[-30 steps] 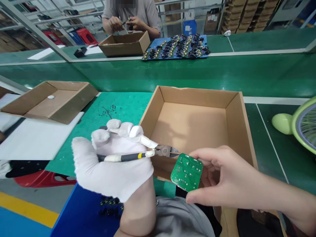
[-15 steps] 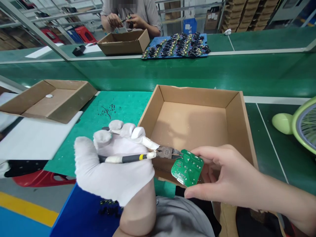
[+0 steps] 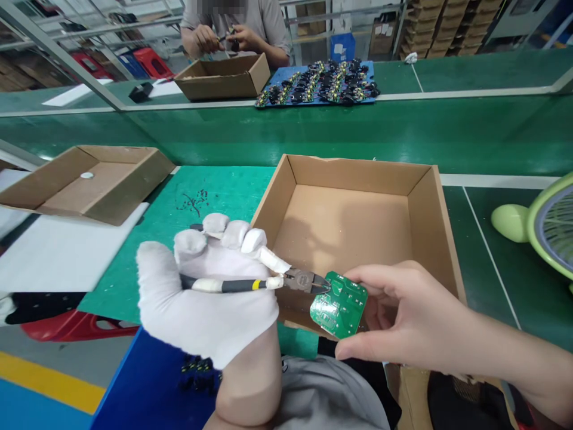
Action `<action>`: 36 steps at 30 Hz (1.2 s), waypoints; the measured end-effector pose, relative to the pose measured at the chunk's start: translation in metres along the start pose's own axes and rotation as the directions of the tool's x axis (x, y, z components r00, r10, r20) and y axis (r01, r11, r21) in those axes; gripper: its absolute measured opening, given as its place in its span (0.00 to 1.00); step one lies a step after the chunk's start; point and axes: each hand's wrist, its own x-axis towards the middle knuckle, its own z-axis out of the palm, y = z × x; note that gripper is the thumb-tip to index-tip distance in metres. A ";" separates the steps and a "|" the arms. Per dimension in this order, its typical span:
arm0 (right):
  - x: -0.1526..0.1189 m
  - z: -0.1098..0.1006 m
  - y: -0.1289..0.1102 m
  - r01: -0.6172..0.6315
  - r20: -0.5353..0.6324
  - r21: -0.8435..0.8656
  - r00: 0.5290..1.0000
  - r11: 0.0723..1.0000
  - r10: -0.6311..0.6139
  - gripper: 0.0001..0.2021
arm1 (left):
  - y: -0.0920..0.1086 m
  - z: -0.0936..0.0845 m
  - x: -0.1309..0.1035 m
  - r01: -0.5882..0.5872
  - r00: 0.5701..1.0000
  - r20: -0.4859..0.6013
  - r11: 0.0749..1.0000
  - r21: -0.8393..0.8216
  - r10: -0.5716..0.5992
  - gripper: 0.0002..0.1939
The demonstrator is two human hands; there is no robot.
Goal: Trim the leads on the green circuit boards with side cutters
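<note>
My left hand (image 3: 210, 292), in a white glove, is closed around a pair of cutting pliers (image 3: 302, 280) with taped handles. The jaws point right and lie over the upper left edge of a green circuit board (image 3: 342, 307). My right hand (image 3: 398, 316), bare, pinches that board by its right side between thumb and fingers. Solder points face up on the board. Both hands are at the near side of a cardboard box (image 3: 358, 173); what lies under the board is hidden.
A second cardboard box (image 3: 129, 185) stands at left, dark clippings (image 3: 194, 202) on the green mat (image 3: 233, 185). A green fan (image 3: 555, 227) is at right, a blue bin (image 3: 147, 382) below. Across the bench, a person (image 3: 264, 30) works beside a board-covered tray (image 3: 317, 83).
The plier jaws have moved slightly down and right over the board's edge. The left glove's fingers have shifted slightly up and right. The right hand is nearly unmoved.
</note>
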 end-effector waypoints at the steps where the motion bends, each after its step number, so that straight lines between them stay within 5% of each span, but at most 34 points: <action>1: 0.000 0.000 0.001 0.002 0.005 0.000 1.000 1.000 -0.002 0.19 | -0.001 -0.001 0.001 0.014 1.000 -0.004 1.000 0.002 -0.014 0.20; 7: 0.001 -0.002 0.001 -0.014 0.054 0.061 0.998 0.998 0.011 0.18 | -0.001 0.002 0.003 0.069 0.997 0.016 0.998 0.005 -0.069 0.24; 13: -0.001 -0.003 0.001 -0.019 0.080 0.030 0.997 0.999 0.017 0.16 | -0.003 0.011 0.003 0.018 0.998 -0.054 0.999 0.048 -0.016 0.28; 26: 0.000 -0.004 0.001 -0.035 0.090 0.030 0.995 0.999 0.032 0.14 | -0.003 0.003 0.004 -0.064 0.998 0.013 0.995 0.080 0.063 0.26; 36: 0.001 -0.004 -0.001 -0.017 0.088 0.040 0.996 0.999 0.013 0.14 | -0.006 0.009 0.004 0.095 0.995 0.014 0.995 -0.042 -0.094 0.24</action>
